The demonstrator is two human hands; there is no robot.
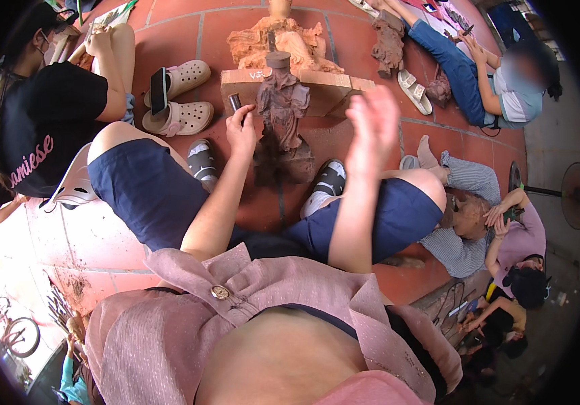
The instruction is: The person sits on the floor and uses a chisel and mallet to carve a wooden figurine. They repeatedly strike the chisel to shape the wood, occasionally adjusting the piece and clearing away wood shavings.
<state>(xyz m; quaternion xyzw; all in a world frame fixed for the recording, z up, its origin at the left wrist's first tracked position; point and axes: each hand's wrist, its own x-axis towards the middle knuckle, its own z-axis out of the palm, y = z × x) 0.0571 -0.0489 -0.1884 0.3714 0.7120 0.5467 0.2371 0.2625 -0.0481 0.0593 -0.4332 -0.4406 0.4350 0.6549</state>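
Note:
A reddish-brown carved figure (282, 101) with a flat-topped hat stands upright on the floor between my feet. My left hand (241, 133) is closed around a short dark cylinder (234, 102), perhaps a tool handle, just left of the figure; its lower end is hidden in my grip. To the figure's right, my right hand (373, 125) is raised and apart from it. Motion blurs that hand, but its fingers look stretched out, and nothing shows in them. The figure's base (290, 162) is dark and partly in shadow.
Behind the figure, an orange carving (283, 37) rests on a wooden block (239, 84). Pale clogs (185, 118) and a phone (158, 91) lie at left. A white sandal (414, 92) and another brown carving (388, 44) are at right. People sit close on both sides.

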